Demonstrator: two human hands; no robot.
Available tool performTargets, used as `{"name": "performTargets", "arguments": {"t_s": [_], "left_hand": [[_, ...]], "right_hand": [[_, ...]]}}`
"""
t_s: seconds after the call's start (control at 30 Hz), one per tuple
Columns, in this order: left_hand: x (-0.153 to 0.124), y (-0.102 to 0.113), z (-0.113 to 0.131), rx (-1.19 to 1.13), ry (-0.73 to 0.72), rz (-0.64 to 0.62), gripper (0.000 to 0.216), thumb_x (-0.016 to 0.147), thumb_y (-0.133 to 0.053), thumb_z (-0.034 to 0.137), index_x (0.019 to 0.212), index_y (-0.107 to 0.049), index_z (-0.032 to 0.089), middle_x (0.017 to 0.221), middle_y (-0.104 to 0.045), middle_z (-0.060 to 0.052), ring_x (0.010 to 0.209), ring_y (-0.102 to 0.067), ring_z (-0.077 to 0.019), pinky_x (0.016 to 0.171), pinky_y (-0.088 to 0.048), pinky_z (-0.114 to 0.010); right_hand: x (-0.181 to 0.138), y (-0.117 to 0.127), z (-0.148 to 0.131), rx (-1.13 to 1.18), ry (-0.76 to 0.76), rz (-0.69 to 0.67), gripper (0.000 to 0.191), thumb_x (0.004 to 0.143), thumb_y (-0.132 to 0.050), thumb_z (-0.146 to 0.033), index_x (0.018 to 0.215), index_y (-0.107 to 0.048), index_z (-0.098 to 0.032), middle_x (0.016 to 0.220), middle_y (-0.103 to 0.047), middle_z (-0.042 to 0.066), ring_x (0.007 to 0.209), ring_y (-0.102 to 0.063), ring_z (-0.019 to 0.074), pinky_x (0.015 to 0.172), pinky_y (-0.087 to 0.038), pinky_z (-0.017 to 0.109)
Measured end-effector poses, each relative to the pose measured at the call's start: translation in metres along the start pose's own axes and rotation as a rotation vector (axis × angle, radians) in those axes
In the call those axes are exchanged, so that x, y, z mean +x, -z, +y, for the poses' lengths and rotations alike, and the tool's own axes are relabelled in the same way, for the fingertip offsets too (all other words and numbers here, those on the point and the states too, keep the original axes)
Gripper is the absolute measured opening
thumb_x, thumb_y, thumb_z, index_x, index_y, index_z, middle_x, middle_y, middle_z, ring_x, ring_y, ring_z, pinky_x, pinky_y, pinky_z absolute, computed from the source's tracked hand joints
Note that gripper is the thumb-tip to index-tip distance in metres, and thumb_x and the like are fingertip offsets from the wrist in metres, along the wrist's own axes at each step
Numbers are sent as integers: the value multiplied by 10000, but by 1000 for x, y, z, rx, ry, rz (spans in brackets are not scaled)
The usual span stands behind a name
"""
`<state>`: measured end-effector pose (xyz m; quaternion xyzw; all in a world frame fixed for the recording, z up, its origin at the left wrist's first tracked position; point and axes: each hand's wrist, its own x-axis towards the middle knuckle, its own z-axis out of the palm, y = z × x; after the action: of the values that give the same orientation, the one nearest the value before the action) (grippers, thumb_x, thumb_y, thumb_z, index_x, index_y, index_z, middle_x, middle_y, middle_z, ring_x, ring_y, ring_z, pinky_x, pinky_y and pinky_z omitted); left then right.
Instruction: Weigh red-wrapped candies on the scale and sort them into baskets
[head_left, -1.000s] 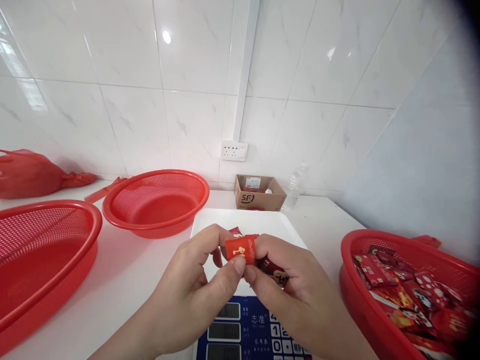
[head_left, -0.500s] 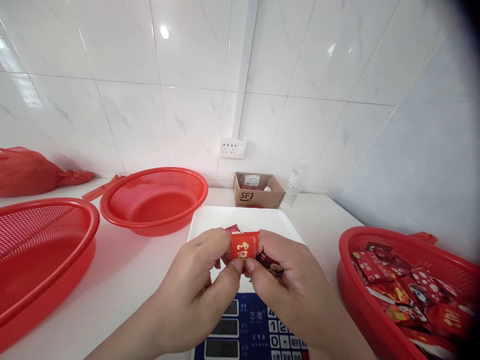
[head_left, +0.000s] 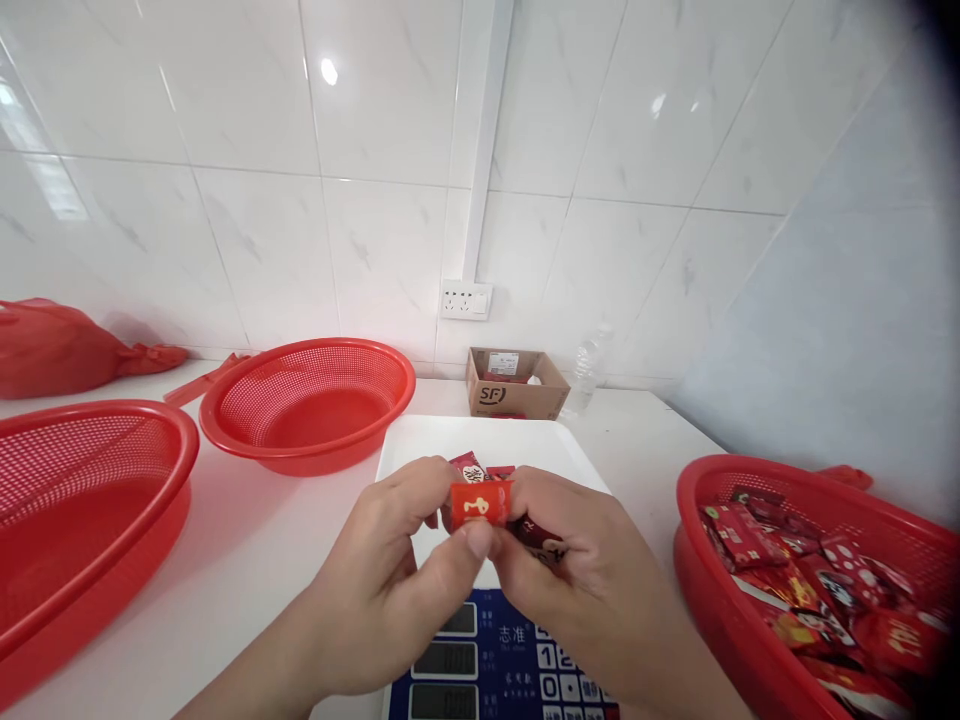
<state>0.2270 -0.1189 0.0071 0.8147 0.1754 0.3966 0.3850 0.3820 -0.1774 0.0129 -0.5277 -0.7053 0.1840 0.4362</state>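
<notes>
Between both hands is a small red packet [head_left: 480, 503] with pale yellow lettering. My left hand [head_left: 401, 570] pinches its left side with thumb and forefinger. My right hand [head_left: 581, 570] grips its right side, and the two thumbs meet below it. A dark red packet [head_left: 536, 537] shows behind my right fingers; whether I hold it or it lies on the scale is hard to tell. Behind the fingers, another red packet with a white patch [head_left: 469, 467] is partly hidden. The hands are above the white pan [head_left: 435, 437] of a scale with a blue keypad panel [head_left: 514, 665].
At right, a red basket [head_left: 694, 500] holds many wrapped snack packets. Two red mesh baskets, one nearer [head_left: 169, 440] and one farther [head_left: 375, 350], stand at left. Toward the wall are a red bag [head_left: 60, 345], a cardboard box [head_left: 517, 400] and a clear plastic bottle [head_left: 589, 370].
The red packet has shifted slightly down and left in my fingers and its upper part is tipped, showing less lettering. More of the packets behind it is visible. Both hands keep their grip.
</notes>
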Motion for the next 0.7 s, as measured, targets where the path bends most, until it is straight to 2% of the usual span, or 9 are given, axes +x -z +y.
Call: {"name": "performTargets", "arguments": {"t_s": [0.13, 0.33, 0.53, 0.7], "left_hand": [[-1, 3, -1, -36, 27, -30, 288, 988, -417, 264, 740, -539, 184, 694, -488, 28, 648, -448, -112, 615, -377, -255], [-2, 2, -1, -42, -27, -45, 275, 981, -452, 232, 712, -494, 189, 678, -458, 40, 646, -450, -103, 624, -374, -247], [0, -4, -1, -5, 39, -12, 272, 986, -444, 314, 760, -527, 188, 709, -504, 18, 660, -471, -124, 607, -390, -258], [-1, -8, -3, -28, 161, 63, 189, 955, -496, 356, 841, -538, 211, 793, -547, 2, 708, -501, -148, 697, -460, -292]], "right_hand": [[0, 5, 2, 118, -62, -115, 196, 857, -496, -191, 664, -466, -206, 654, -526, -25, 582, -418, 105, 506, -347, 230], [0, 8, 1, 245, -94, -111, 161, 880, -477, -207, 730, -537, -201, 645, -521, -29, 572, -440, 106, 494, -359, 222], [1, 5, 1, 263, -53, 14, 158, 875, -489, -188, 723, -531, -203, 648, -526, -40, 552, -447, 93, 489, -382, 206], [1, 4, 6, 187, -26, 156, 172, 903, -499, -245, 737, -527, -209, 668, -550, -25, 571, -466, 110, 497, -380, 224]]}}
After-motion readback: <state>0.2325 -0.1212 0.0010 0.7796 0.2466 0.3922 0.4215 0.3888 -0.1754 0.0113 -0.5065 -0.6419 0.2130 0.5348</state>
